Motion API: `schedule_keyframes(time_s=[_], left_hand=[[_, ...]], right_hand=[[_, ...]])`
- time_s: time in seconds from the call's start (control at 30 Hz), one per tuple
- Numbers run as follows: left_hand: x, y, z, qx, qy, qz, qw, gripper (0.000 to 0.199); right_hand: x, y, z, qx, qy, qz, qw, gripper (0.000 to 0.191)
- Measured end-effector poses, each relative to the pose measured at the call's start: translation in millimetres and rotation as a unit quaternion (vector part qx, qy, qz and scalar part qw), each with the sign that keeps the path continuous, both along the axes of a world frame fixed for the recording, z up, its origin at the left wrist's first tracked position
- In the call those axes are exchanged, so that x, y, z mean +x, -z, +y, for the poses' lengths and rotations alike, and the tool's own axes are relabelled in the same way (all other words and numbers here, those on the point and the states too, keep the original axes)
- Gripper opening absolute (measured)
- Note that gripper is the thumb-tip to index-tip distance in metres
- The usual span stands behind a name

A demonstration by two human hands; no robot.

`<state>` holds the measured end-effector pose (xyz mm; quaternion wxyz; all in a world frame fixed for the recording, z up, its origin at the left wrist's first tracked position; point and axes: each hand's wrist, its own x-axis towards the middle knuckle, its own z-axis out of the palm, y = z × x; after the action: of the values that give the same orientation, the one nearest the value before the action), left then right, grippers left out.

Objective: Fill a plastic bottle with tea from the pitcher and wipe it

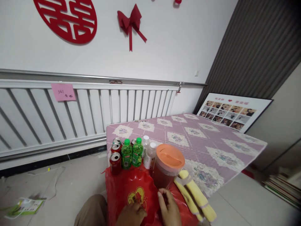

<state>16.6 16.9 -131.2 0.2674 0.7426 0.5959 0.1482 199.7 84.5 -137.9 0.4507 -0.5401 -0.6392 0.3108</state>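
A red tray (137, 179) with a scalloped rim and a gold heart print lies in front of me on red plastic sheeting. Over its near part is my left hand (132, 215), its fingers curled inward; what they hold, if anything, is hidden. My right hand (169, 207) is at the tray's right rim, with bent fingers and the thumb close to the edge. Just beyond it stands a clear plastic pitcher (162, 174) with an orange lid (170, 156). Yellow folded cloth (195, 197), perhaps gloves, lies to the right of this hand.
Behind the tray stand several opened cans (115, 163), two green bottles (127, 154) and two clear bottles (150, 156). A flowered mattress (178, 138) stretches right. The radiator (127, 105) lines the wall. A photo board (232, 111) leans at far right.
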Motion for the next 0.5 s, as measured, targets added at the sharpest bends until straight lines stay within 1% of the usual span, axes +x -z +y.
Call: schedule_keyframes(time_s=[0.03,0.07,0.1,0.2,0.27,0.3,0.33,0.37,0.43,0.5], left_hand=[[-1.8,-7.5,1.6,-0.020,0.003,-0.012,1.000,0.035],[-3.9,-17.4,3.9,-0.029,-0.006,-0.025,0.999,0.044],[-6.1,-29.1,7.3,-0.015,-0.033,-0.043,0.998,0.048],[-12.4,-69.6,27.8,0.095,-0.115,-0.078,0.986,0.041],[-15.0,-97.4,51.2,0.165,-0.106,-0.076,0.978,0.039],[-15.3,-110.7,65.3,0.190,-0.104,-0.058,0.975,0.039],[-15.0,-123.0,80.2,0.206,-0.097,-0.026,0.973,0.040],[-13.9,-134.1,95.6,0.213,-0.092,-0.013,0.973,0.042],[-10.1,-151.8,125.3,0.221,-0.075,0.006,0.972,0.047],[-6.0,-162.6,150.9,0.221,-0.043,0.032,0.974,0.056]], right_hand=[[2.0,2.8,1.9,-0.004,0.008,0.002,1.000,0.040],[3.8,5.1,3.7,-0.005,0.016,0.004,1.000,0.041],[5.4,7.0,5.4,-0.006,0.024,0.004,1.000,0.043],[8.6,11.6,8.5,-0.011,0.029,0.004,1.000,0.048],[9.6,14.3,9.2,-0.011,0.023,0.005,1.000,0.049],[9.9,15.6,9.4,-0.011,0.020,0.006,1.000,0.049],[10.1,16.9,9.5,-0.012,0.019,0.006,1.000,0.049],[10.4,18.2,9.7,-0.012,0.020,0.006,1.000,0.049],[10.9,20.7,10.1,-0.012,0.022,0.006,1.000,0.050],[11.4,23.0,10.8,-0.011,0.020,0.006,1.000,0.049]])
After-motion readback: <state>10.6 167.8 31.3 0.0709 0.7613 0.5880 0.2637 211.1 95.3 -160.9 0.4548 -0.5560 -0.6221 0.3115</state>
